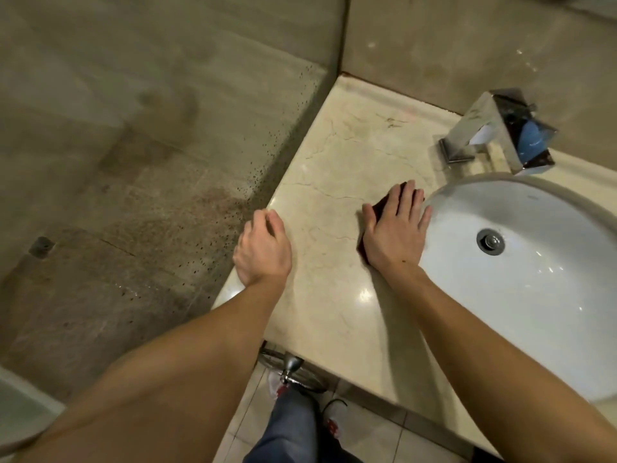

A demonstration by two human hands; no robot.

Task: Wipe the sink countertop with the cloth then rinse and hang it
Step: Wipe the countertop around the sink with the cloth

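Pressing flat, the right hand point(394, 228) spreads its fingers point(408, 195) over the dark cloth point(379, 208) on the worktop point(334, 162) beside the sink point(534, 295); left hand point(263, 250) loosely curled, empty (cloth likely soft, limp: pinch an edge)

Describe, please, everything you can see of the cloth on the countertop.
The cloth is dark, reddish-brown to almost black, and mostly hidden. It lies flat on the beige marble countertop, just left of the white sink basin's rim. The right hand presses on it, palm down with fingers spread, so only slivers show: between thumb and index finger, beyond the fingertips, and beside the wrist. Its texture and full outline cannot be made out. The left hand rests apart at the counter's left edge, not touching it.
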